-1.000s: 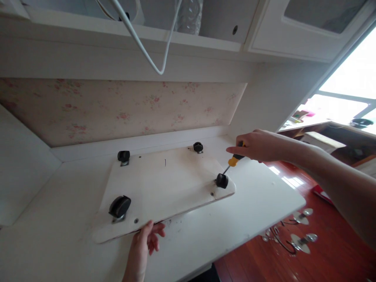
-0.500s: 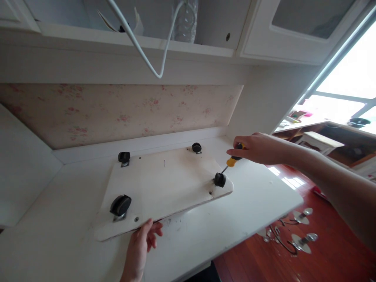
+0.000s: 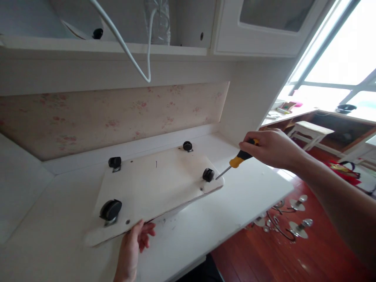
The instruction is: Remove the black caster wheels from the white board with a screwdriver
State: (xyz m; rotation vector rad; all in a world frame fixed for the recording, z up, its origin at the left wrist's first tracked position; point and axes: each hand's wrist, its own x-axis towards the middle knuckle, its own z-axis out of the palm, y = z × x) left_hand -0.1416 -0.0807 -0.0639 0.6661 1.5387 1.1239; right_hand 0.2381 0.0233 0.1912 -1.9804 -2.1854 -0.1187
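the white board (image 3: pixel 164 184) lies wheel side up on the surface (image 3: pixel 211 219), close to its back edge and well apart from its right front corner. four black wheels stand near the board's corners. the right hand (image 3: pixel 266 147) is closed around the handle of the screwdriver (image 3: pixel 238 159); the shaft slopes down beside the front right wheel (image 3: pixel 208 175). tip contact with the board cannot be confirmed. the left hand (image 3: pixel 132 244) rests at the board's front edge, left of its middle, with fingers loosely curled; whether any finger grips beneath cannot be told.

handling: the board is probably stiff and moderately heavy, and its smooth underside may slide on the surface. hold it by the plain front edge, clear of the wheels, which may swivel. the screwdriver appears light and rigid; grasp the thick handle, not the thin shaft.
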